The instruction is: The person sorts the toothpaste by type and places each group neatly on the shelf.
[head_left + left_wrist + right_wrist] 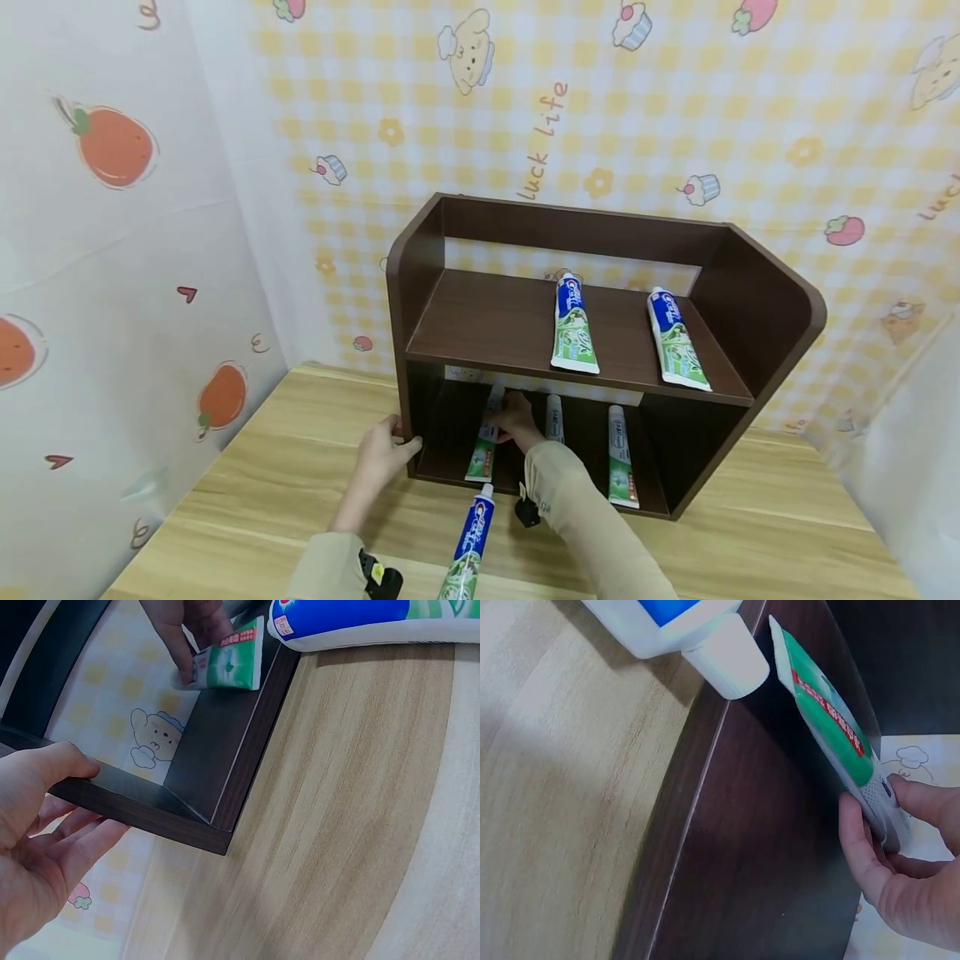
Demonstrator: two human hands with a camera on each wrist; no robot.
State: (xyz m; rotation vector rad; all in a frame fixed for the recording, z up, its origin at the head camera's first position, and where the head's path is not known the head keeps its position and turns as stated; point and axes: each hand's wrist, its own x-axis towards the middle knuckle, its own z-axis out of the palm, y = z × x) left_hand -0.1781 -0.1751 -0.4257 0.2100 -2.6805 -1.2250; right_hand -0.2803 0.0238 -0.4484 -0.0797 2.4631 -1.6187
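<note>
My right hand [517, 419] reaches into the lower level of a dark brown two-level shelf [510, 325]. Its thumb and fingers pinch a green and white toothpaste tube [832, 724] near the cap end, which the fingers partly hide. The flat end of that tube points toward the shelf's front edge. My left hand [382, 457] grips the shelf's left side panel, thumb on the inner face and fingers behind it, as the left wrist view shows. A blue and green toothpaste tube [468, 546] lies in front of the shelf, its white cap [731, 660] right at the front edge.
Two blue and green tubes [573, 325] [677, 337] lie on the upper level. Two more green and white tubes [555, 417] [621, 457] lie on the lower level, right of the right hand. The shelf stands on a wooden table [300, 442] against patterned wall covering [337, 150].
</note>
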